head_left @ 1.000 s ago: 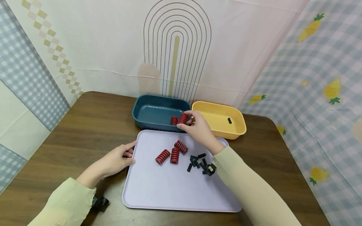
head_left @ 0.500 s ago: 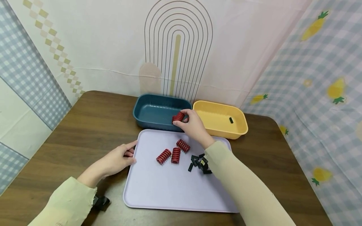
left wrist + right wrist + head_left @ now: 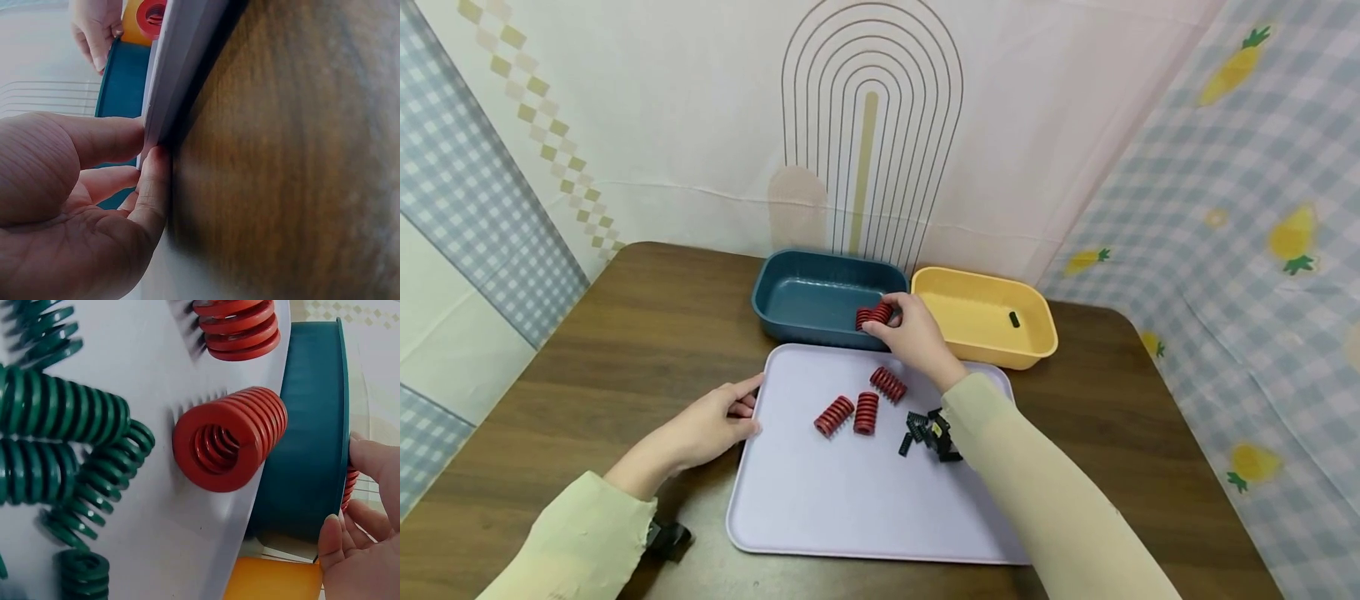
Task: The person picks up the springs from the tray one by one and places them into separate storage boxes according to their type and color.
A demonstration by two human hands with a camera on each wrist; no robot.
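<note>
My right hand (image 3: 919, 337) pinches a red coil spring (image 3: 882, 312) at the right end of the dark blue bin (image 3: 801, 302). Another red spring (image 3: 862, 319) lies in that bin, right beside the held one. In the right wrist view the bin wall hides most of the held spring (image 3: 350, 486). With thumb and fingers, my left hand (image 3: 703, 429) grips the left rim of the pale lilac tray (image 3: 820, 508), as the left wrist view shows. On the tray lie three red springs (image 3: 833, 416) and a heap of small dark green springs (image 3: 62, 406), partly hidden by the right wrist.
Beside the blue bin stands a yellow bin (image 3: 962, 312) with one small green spring (image 3: 1014, 319) inside. Both bins sit behind the tray on a wooden table (image 3: 625, 333). Patterned cloth (image 3: 700, 125) hangs behind and to the right.
The right hand has moved slightly left with its red spring, bringing it up against the one lying in the blue bin. My left hand stays on the tray rim.
</note>
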